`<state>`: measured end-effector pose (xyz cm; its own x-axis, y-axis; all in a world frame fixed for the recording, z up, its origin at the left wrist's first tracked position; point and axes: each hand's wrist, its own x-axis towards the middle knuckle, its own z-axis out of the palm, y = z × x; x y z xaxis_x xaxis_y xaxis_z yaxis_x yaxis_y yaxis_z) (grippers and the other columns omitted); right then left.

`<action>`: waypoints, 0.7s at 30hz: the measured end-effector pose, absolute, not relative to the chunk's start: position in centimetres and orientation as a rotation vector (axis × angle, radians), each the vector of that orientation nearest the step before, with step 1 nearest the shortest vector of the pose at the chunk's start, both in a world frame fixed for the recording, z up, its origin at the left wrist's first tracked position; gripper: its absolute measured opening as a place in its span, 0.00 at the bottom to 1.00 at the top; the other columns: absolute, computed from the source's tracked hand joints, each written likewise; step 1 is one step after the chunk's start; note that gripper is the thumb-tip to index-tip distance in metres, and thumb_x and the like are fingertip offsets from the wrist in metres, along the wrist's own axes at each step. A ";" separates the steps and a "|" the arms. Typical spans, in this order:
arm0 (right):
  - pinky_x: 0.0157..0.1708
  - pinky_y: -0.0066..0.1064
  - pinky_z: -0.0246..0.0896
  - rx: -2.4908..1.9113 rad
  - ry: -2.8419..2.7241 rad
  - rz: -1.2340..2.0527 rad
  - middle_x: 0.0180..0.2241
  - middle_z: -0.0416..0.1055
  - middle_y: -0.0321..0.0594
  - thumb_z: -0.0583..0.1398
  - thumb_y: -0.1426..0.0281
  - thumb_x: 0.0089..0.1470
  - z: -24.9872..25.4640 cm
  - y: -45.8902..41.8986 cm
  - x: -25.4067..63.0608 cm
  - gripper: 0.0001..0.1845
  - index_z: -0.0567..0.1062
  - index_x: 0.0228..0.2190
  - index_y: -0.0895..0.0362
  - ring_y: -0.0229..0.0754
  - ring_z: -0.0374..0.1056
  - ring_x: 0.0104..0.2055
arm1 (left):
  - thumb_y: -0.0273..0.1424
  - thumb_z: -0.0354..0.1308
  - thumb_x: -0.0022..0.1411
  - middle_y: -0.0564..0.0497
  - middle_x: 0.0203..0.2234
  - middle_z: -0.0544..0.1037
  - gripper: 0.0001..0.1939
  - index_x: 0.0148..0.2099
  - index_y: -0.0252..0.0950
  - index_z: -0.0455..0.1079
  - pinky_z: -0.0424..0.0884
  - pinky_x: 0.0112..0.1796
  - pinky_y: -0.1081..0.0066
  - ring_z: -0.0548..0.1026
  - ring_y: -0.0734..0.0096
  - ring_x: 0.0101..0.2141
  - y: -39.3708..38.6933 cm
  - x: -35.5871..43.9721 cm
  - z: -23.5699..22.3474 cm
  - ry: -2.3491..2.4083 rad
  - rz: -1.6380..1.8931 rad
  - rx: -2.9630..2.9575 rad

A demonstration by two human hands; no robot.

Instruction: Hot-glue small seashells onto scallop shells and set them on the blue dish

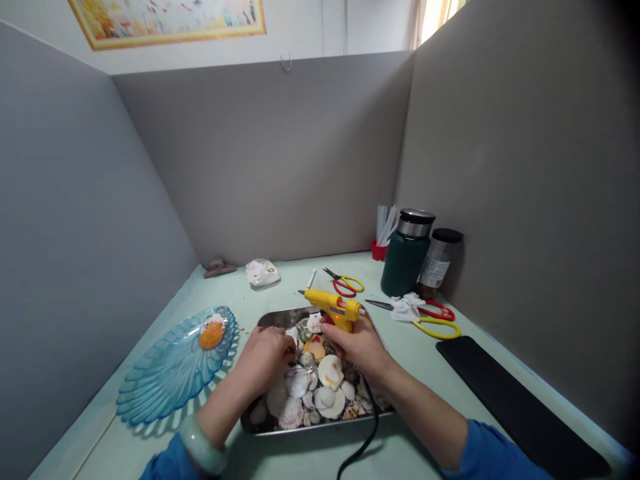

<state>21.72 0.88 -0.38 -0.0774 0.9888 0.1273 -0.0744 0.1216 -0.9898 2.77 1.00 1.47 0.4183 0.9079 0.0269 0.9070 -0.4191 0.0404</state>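
My right hand grips a yellow glue gun, its nozzle pointing left over a metal tray full of seashells. The gun's black cord runs toward me. My left hand is closed over the shells in the tray, fingertips pinched on a small white shell near the gun's nozzle. A pale bangle sits on my left wrist.
A blue shell-shaped glass dish with an orange shell lies at left. Red-and-yellow scissors, a second pair with tissue, a green flask, a dark jar, a red cup of sticks and a black pad sit at right. Grey partitions surround the desk.
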 end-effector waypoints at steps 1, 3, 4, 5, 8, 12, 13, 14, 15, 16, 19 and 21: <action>0.17 0.24 0.50 -1.025 -1.272 1.210 0.14 0.60 0.29 0.63 0.66 0.47 -0.4 0.9 21.7 0.09 0.73 0.28 0.59 0.32 0.55 0.16 | 0.29 0.55 0.56 0.48 0.31 0.79 0.08 0.33 0.39 0.75 0.61 0.36 0.66 0.74 0.61 0.35 1.0 2.9 1.3 1.689 0.057 2.627; 0.16 0.24 0.49 -1.022 -1.262 1.226 0.15 0.61 0.29 0.63 0.66 0.46 -0.4 0.8 21.7 0.09 0.73 0.29 0.60 0.32 0.54 0.16 | 0.29 0.55 0.55 0.47 0.32 0.79 0.06 0.33 0.39 0.74 0.61 0.35 0.66 0.74 0.61 0.35 1.0 3.0 1.1 1.693 0.046 2.622; 0.16 0.24 0.49 -1.024 -1.258 1.236 0.15 0.61 0.29 0.62 0.66 0.47 -0.4 0.8 21.7 0.09 0.73 0.29 0.60 0.32 0.54 0.16 | 0.29 0.55 0.55 0.48 0.32 0.79 0.06 0.33 0.38 0.74 0.61 0.35 0.67 0.74 0.61 0.35 0.9 3.1 1.0 1.695 0.043 2.622; 0.16 0.24 0.48 -1.028 -1.255 1.246 0.14 0.61 0.29 0.62 0.66 0.47 -0.3 0.8 21.6 0.09 0.73 0.30 0.60 0.32 0.54 0.16 | 0.29 0.55 0.54 0.48 0.32 0.78 0.06 0.33 0.38 0.73 0.62 0.35 0.67 0.74 0.61 0.35 0.8 3.1 1.0 1.694 0.042 2.623; 0.15 0.24 0.47 -1.045 -1.253 1.260 0.14 0.60 0.29 0.62 0.67 0.47 -0.2 0.8 21.6 0.09 0.73 0.29 0.60 0.32 0.53 0.16 | 0.27 0.54 0.54 0.47 0.33 0.78 0.06 0.34 0.38 0.71 0.62 0.35 0.67 0.73 0.62 0.35 0.5 3.1 0.6 1.687 0.051 2.629; 0.16 0.24 0.48 -1.043 -1.264 1.247 0.14 0.60 0.29 0.62 0.67 0.47 -0.4 0.8 21.7 0.08 0.73 0.29 0.59 0.32 0.54 0.16 | 0.25 0.52 0.55 0.46 0.34 0.76 0.09 0.37 0.38 0.72 0.63 0.35 0.68 0.73 0.62 0.36 0.3 2.8 0.2 1.667 0.068 2.636; 0.16 0.24 0.48 -1.043 -1.267 1.241 0.14 0.60 0.29 0.62 0.67 0.47 -0.4 0.9 21.7 0.08 0.74 0.29 0.59 0.32 0.54 0.16 | 0.26 0.51 0.55 0.46 0.34 0.76 0.10 0.37 0.38 0.72 0.64 0.36 0.69 0.73 0.63 0.36 0.3 2.6 0.4 1.654 0.085 2.635; 0.16 0.24 0.48 -1.044 -1.271 1.235 0.15 0.60 0.29 0.62 0.67 0.47 -0.5 0.9 21.7 0.08 0.74 0.29 0.59 0.32 0.54 0.16 | 0.26 0.51 0.57 0.46 0.34 0.76 0.10 0.37 0.38 0.72 0.64 0.35 0.69 0.74 0.64 0.35 0.3 2.2 0.6 1.640 0.113 2.629; 0.16 0.24 0.49 -1.047 -1.273 1.231 0.15 0.61 0.30 0.62 0.67 0.47 -0.5 0.9 21.7 0.08 0.74 0.29 0.59 0.32 0.54 0.16 | 0.27 0.50 0.57 0.47 0.34 0.75 0.10 0.37 0.38 0.72 0.65 0.35 0.70 0.74 0.65 0.35 0.4 1.8 1.0 1.639 0.161 2.612; 0.16 0.24 0.49 -1.049 -1.272 1.234 0.15 0.61 0.30 0.62 0.67 0.46 -0.5 0.9 21.7 0.07 0.74 0.29 0.59 0.32 0.55 0.16 | 0.27 0.50 0.58 0.47 0.35 0.75 0.10 0.38 0.38 0.72 0.65 0.35 0.70 0.74 0.65 0.34 0.5 1.2 1.5 1.660 0.223 2.584; 0.16 0.24 0.50 -1.048 -1.251 1.266 0.17 0.62 0.30 0.62 0.68 0.46 -0.3 0.8 21.7 0.08 0.74 0.30 0.59 0.32 0.56 0.17 | 0.30 0.48 0.60 0.47 0.32 0.77 0.10 0.39 0.36 0.70 0.66 0.33 0.70 0.74 0.65 0.32 0.9 -1.2 3.2 1.792 0.377 2.476; 0.16 0.24 0.50 -1.057 -1.242 1.288 0.18 0.63 0.31 0.62 0.67 0.46 -0.2 0.7 21.7 0.08 0.74 0.30 0.59 0.33 0.57 0.18 | 0.32 0.46 0.61 0.47 0.31 0.78 0.13 0.42 0.35 0.70 0.66 0.33 0.69 0.74 0.64 0.32 1.0 -3.0 4.1 1.868 0.472 2.440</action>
